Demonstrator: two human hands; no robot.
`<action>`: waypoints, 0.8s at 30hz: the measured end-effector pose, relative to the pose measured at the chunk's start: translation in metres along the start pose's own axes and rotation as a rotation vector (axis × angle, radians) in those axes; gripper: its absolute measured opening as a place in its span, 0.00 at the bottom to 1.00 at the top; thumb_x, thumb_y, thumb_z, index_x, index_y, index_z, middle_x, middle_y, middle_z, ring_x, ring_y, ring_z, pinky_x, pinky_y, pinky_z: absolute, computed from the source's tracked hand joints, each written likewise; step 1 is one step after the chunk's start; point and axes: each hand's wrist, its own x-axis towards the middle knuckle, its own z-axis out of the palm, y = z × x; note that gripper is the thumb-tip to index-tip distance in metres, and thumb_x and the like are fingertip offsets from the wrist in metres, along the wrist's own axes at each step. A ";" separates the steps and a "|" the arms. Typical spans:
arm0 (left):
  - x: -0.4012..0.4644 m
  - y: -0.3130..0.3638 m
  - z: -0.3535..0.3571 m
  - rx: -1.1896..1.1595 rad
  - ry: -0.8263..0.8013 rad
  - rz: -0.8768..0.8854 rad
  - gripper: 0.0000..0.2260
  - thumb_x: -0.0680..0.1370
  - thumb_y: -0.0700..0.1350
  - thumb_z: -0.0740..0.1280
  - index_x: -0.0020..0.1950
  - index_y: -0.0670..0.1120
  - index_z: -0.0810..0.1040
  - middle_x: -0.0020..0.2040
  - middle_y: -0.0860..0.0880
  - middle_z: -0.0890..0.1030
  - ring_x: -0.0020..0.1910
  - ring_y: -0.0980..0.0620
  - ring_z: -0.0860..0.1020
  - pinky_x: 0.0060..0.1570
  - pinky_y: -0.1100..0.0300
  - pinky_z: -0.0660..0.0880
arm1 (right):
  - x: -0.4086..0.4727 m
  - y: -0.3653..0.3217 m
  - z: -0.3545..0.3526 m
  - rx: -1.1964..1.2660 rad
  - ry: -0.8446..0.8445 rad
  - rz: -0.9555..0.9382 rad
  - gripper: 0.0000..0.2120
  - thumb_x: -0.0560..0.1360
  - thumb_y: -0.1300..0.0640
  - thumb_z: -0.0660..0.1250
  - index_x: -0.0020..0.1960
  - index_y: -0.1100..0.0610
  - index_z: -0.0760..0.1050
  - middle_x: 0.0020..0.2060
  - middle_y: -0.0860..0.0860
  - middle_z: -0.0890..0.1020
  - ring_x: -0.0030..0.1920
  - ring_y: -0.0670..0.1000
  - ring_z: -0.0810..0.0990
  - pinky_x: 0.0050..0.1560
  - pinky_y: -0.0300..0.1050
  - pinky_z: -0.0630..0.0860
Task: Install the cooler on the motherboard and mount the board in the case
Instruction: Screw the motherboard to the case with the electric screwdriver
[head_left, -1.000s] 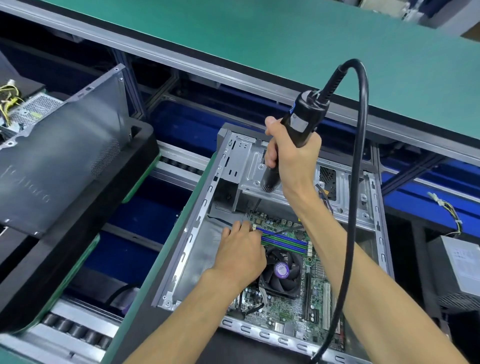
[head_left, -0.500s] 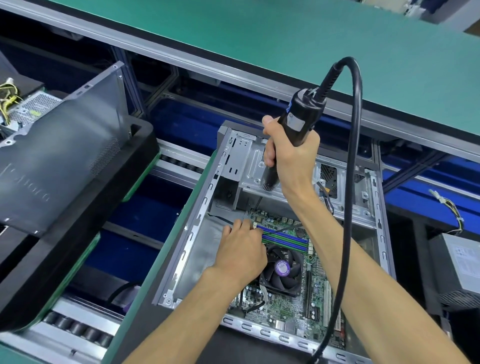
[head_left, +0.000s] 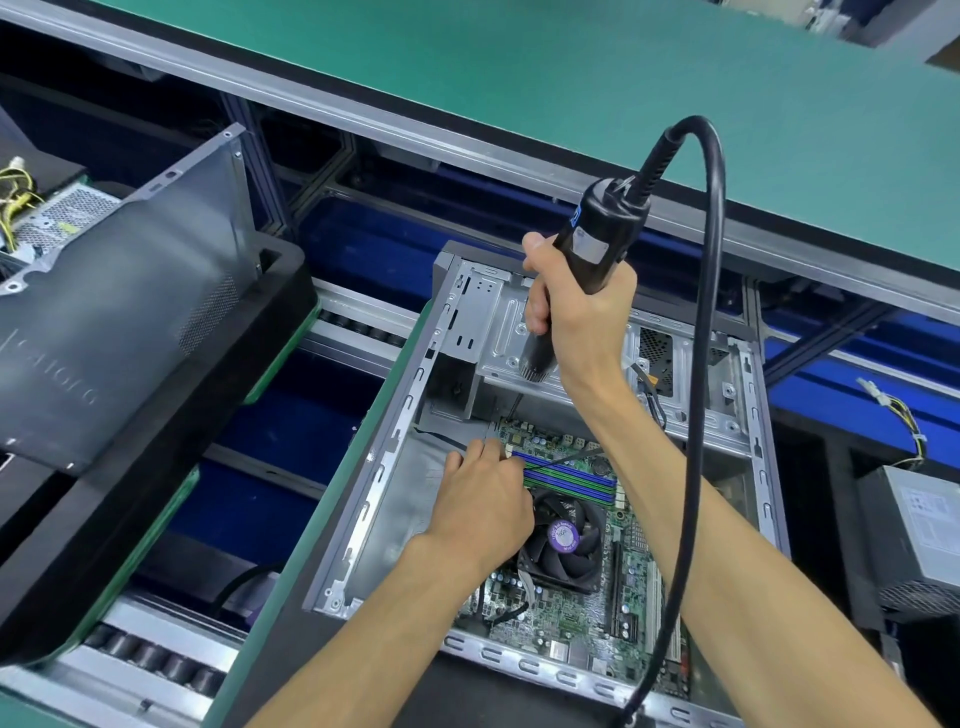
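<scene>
Grey steel case (head_left: 748, 415): lay open on its side, motherboard (head_left: 571, 613) seated inside on its floor. Cooler (head_left: 563, 540): black fan, purple hub label, sat on the board just below the blue and green memory slots (head_left: 571, 475). Your right hand (head_left: 582, 317): gripped a black corded electric screwdriver (head_left: 597, 244), bit pointing down at the board's far left corner. Your left hand (head_left: 483, 504): rested on the board's left edge, fingers extended toward that corner, holding nothing visible.
</scene>
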 end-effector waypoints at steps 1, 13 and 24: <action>0.000 0.000 0.000 -0.002 0.001 0.000 0.17 0.80 0.45 0.57 0.67 0.45 0.75 0.64 0.46 0.73 0.65 0.46 0.67 0.65 0.51 0.62 | 0.000 0.000 0.000 0.003 -0.001 0.000 0.23 0.75 0.48 0.72 0.38 0.67 0.71 0.24 0.53 0.71 0.23 0.51 0.69 0.26 0.43 0.70; 0.001 0.000 -0.001 -0.012 0.003 0.003 0.17 0.80 0.45 0.58 0.67 0.45 0.76 0.64 0.46 0.74 0.65 0.47 0.67 0.65 0.51 0.62 | -0.003 -0.008 0.001 0.083 0.015 0.001 0.23 0.74 0.53 0.71 0.38 0.74 0.69 0.23 0.56 0.69 0.21 0.50 0.66 0.24 0.41 0.67; 0.001 0.000 0.000 -0.009 -0.003 0.003 0.17 0.80 0.45 0.57 0.66 0.45 0.76 0.64 0.45 0.73 0.65 0.46 0.68 0.65 0.51 0.62 | 0.000 -0.002 0.002 0.019 0.006 -0.002 0.23 0.75 0.49 0.72 0.38 0.69 0.70 0.24 0.58 0.70 0.22 0.51 0.68 0.25 0.41 0.69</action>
